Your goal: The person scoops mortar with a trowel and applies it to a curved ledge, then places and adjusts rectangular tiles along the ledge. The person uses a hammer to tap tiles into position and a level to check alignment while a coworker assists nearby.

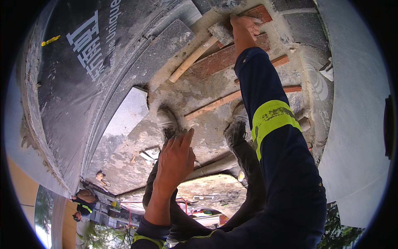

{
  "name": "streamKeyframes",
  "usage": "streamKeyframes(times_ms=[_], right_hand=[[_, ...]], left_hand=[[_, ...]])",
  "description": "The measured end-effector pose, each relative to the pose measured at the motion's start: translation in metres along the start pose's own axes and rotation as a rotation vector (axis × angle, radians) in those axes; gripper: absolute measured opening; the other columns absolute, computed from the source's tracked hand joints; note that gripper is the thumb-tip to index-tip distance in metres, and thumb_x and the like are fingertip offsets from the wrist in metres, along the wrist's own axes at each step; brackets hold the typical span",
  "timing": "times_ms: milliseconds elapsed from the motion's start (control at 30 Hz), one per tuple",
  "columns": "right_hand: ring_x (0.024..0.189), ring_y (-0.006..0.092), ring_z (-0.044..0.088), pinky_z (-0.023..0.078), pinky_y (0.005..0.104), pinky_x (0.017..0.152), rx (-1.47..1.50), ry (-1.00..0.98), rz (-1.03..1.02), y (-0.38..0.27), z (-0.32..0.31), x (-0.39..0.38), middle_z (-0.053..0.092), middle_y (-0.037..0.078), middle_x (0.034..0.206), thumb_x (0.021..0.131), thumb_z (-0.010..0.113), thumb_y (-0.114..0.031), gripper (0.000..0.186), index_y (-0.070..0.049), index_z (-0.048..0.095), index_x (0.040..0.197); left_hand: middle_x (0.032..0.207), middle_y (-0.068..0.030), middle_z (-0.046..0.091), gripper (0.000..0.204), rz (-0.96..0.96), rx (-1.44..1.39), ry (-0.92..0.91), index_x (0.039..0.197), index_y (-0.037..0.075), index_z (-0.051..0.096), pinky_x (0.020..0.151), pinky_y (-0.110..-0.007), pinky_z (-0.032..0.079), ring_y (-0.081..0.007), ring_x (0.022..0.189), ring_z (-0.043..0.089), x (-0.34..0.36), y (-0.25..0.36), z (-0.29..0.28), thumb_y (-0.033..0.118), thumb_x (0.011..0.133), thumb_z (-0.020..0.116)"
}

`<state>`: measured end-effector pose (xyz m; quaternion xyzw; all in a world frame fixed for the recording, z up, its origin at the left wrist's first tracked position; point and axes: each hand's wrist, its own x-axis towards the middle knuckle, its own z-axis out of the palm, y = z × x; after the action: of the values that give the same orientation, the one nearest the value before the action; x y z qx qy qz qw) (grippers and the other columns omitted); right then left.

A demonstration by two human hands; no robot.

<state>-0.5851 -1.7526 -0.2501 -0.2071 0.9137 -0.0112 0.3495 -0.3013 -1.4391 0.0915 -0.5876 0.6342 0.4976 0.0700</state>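
My right hand (pixel 246 30) reaches far forward, at the left end of a short ribbed red tile piece (pixel 262 14). Its fingers look curled, and what they hold, if anything, is hidden. Just left of it lies a hammer (pixel 192 60) with a wooden handle and a blocky, mortar-grey head. A longer ribbed red tile (pixel 228 58) lies below that hand, partly covered by my forearm. My left hand (pixel 176 159) hangs in the air over my left leg, fingers loosely bent and slightly apart, with nothing seen in it.
Narrow red strips (pixel 213 106) lie across the dusty floor between and beyond my shoes (pixel 167 119). A pale grey slab (pixel 126 110) and dark printed sheeting (pixel 62 83) are at left. A grey panel (pixel 358 103) stands at right. A person (pixel 85 201) is at the lower left.
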Motion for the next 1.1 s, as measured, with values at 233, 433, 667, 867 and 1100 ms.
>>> streamKeyframes(times_ms=[233, 433, 667, 867, 1100], right_hand=[[0.145, 0.0357, 0.046, 0.031, 0.0455, 0.127, -0.109, 0.345, -0.157, 0.043, -0.006, 0.007, 0.039, 0.02, 0.167, 0.098, 0.077, -0.047, 0.096, -0.001, 0.03, 0.167], [0.159, 0.0371, 0.023, 0.021, 0.054, 0.133, 1.168, 0.382, -0.511, 0.109, -0.089, -0.128, 0.017, 0.022, 0.175, 0.09, 0.088, -0.041, 0.124, -0.001, 0.003, 0.172], [0.139, 0.0352, 0.048, 0.054, 0.0488, 0.111, 0.875, 0.298, -0.803, 0.142, -0.161, -0.28, 0.037, 0.024, 0.16, 0.075, 0.098, -0.047, 0.148, -0.007, -0.005, 0.173], [0.127, 0.0286, 0.058, 0.06, 0.0421, 0.098, 0.939, -0.268, -0.425, 0.182, -0.132, -0.37, 0.05, 0.022, 0.147, 0.077, 0.095, -0.008, 0.139, -0.008, -0.004, 0.174], [0.127, 0.0235, 0.062, 0.058, 0.0435, 0.097, 0.867, -0.568, -0.087, 0.236, -0.155, -0.407, 0.06, 0.012, 0.139, 0.1, 0.078, -0.024, 0.104, -0.015, 0.008, 0.175]], left_hand=[[0.126, -0.0258, 0.069, 0.06, -0.073, 0.021, -0.06, 0.15, 0.0, 0.054, 0.1, -0.052, 0.055, -0.0438, 0.114, 0.068, 0.003, -0.004, 0.017, 0.006, 0.091, 0.061], [0.136, -0.0329, 0.063, 0.074, -0.056, -0.081, 0.208, 0.16, -0.002, 0.041, 0.105, -0.054, 0.053, -0.0504, 0.122, 0.063, 0.03, 0.0, 0.029, 0.002, 0.088, 0.059], [0.16, -0.0321, 0.045, 0.094, 0.086, -0.075, 0.359, 0.168, 0.005, 0.03, 0.117, -0.055, 0.045, -0.0517, 0.144, 0.049, 0.047, 0.032, 0.032, 0.014, 0.088, 0.079], [0.121, -0.0211, 0.076, 0.062, -0.048, -0.168, 0.269, 0.148, 0.015, 0.061, 0.087, -0.049, 0.061, -0.043, 0.106, 0.075, 0.045, 0.029, 0.022, 0.019, 0.09, 0.081], [0.083, -0.0154, 0.075, 0.028, 0.0, -0.274, 0.279, 0.106, 0.013, 0.071, 0.068, -0.052, 0.057, -0.0412, 0.078, 0.074, -0.022, 0.015, 0.038, 0.035, 0.091, 0.079]])
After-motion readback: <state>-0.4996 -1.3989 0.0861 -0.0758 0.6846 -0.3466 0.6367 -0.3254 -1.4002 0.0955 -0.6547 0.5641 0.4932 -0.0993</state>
